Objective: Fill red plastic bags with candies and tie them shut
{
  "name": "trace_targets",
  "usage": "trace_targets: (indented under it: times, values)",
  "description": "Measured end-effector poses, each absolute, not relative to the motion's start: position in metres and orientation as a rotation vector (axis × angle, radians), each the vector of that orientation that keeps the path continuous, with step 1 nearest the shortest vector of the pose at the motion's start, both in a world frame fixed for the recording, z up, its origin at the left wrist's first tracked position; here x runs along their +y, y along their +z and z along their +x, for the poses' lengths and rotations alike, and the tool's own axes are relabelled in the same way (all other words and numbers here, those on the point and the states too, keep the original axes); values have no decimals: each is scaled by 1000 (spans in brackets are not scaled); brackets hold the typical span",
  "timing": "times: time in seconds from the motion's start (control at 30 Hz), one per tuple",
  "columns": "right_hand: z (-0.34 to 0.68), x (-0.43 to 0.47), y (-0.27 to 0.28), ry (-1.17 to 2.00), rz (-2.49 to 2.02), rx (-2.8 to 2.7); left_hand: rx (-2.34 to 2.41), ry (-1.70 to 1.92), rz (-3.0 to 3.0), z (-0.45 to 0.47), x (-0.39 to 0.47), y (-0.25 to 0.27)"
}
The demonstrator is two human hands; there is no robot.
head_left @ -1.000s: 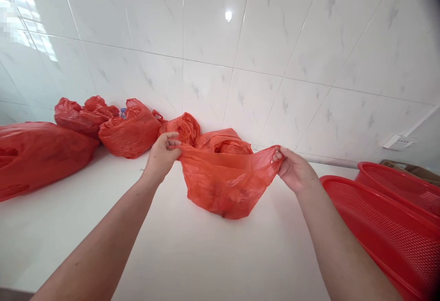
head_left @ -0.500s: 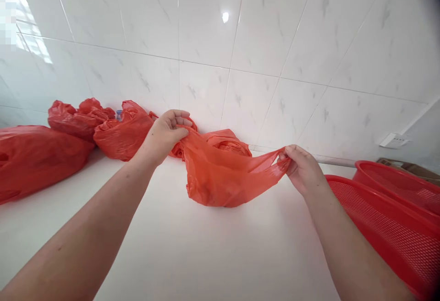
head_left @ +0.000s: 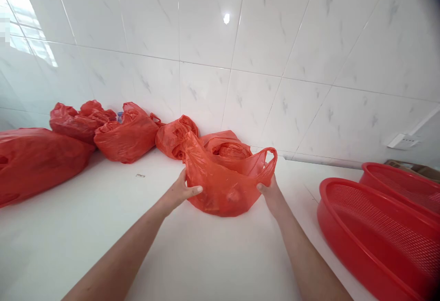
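Observation:
A red plastic bag [head_left: 223, 195] with loop handles sits on the white table in front of me, its mouth gaping and its sides bulging. What lies inside shows only as vague shapes through the film. My left hand [head_left: 181, 190] grips the bag's left side, thumb in front and the other fingers behind it. On the opposite side my right hand [head_left: 270, 188] holds the bag the same way, below the raised right handle. The fingers of both hands are mostly hidden behind the plastic.
Behind it, along the tiled wall, stand several more red bags, among them a crumpled bag [head_left: 127, 134] and a long full bag [head_left: 41, 159] at far left. Two red mesh baskets [head_left: 350, 227] stand at right. A small scrap [head_left: 140, 175] lies on the white table [head_left: 103, 227].
Both hands have let go of the bag's stretched upper corners and moved down and inward to its sides. The bag has gone from pulled wide to standing rounded, handles up.

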State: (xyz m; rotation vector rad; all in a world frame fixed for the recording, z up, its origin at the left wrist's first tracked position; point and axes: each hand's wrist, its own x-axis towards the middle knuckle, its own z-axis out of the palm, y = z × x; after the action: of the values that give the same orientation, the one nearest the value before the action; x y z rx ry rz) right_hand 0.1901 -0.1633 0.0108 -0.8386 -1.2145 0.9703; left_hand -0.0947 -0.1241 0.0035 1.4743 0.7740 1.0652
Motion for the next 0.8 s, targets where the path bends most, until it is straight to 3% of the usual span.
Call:
trace_targets:
  times: [0.1, 0.27, 0.5, 0.8]
  values:
    - [163, -157, 18, 1094, -733, -1174, 616, 1227, 1350, -56, -130, 11]
    - [151, -148, 14, 1325, -771, -981, 545, 1097, 1061, -26, -124, 11]
    - [143, -120, -3, 1478, -480, -599, 457, 1133, 678, -31, -106, -17]
    - [129, -102, -16, 1531, -528, -869, 272, 991, 681, -42, -105, -29]
